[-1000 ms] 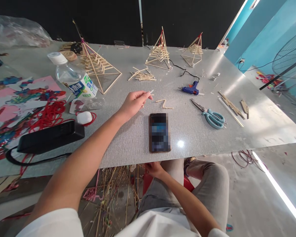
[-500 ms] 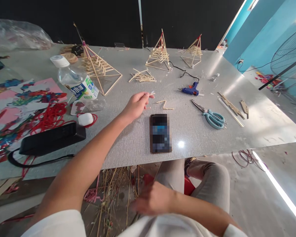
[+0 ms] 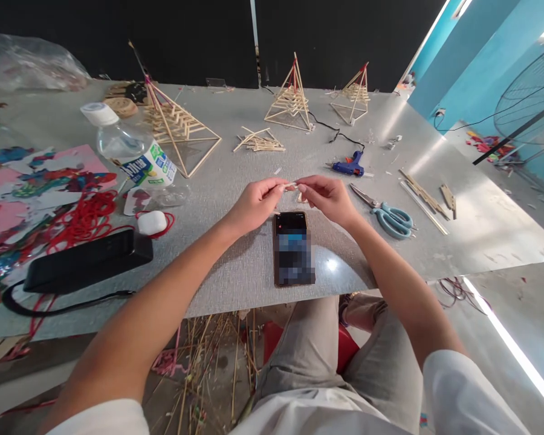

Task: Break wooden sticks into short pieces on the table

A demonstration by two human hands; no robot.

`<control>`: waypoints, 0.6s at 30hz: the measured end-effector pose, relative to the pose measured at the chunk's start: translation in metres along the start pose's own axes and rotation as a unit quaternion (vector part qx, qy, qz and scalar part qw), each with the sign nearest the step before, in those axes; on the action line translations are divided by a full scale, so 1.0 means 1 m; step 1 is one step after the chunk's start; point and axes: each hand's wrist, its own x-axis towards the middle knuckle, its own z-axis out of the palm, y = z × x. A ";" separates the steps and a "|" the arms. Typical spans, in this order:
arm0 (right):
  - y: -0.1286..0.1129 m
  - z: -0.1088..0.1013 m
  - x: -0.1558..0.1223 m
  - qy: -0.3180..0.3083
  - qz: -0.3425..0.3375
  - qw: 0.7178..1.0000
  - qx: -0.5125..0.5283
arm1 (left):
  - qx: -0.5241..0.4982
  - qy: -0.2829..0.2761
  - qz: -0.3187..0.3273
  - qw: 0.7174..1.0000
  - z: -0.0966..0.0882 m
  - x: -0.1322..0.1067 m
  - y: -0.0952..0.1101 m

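Note:
My left hand (image 3: 254, 202) and my right hand (image 3: 329, 198) meet above the grey table (image 3: 236, 266), just beyond a phone (image 3: 294, 248) lying flat. Both hands pinch a short thin wooden stick (image 3: 290, 185) between their fingertips, one at each end. Another small bent piece of sticks lies on the table right behind the hands, partly hidden by the right fingers.
Blue-handled scissors (image 3: 387, 212) and a blue glue gun (image 3: 348, 165) lie to the right. Three stick pyramids (image 3: 178, 121) (image 3: 291, 96) (image 3: 354, 93) stand at the back, with a loose stick pile (image 3: 259, 141). A water bottle (image 3: 129, 148), red cord (image 3: 84, 217) and black pouch (image 3: 84, 260) lie left.
My right hand has come up from below the table edge and joined the left hand on the small stick. The left hand has stayed nearly in place.

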 end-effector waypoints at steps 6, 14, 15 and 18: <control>0.002 0.013 -0.014 0.038 0.031 0.997 0.061 | 0.020 0.006 0.029 0.999 0.001 -0.004 0.005; -0.005 0.017 -0.018 0.056 0.003 0.998 0.020 | -0.001 0.019 0.055 0.998 0.005 -0.008 0.005; -0.005 0.018 -0.019 0.056 0.002 0.998 0.017 | -0.003 0.023 0.052 0.998 0.006 -0.008 0.005; -0.005 0.019 -0.020 0.061 -0.003 0.998 0.002 | -0.003 0.028 0.036 0.999 0.008 -0.009 0.009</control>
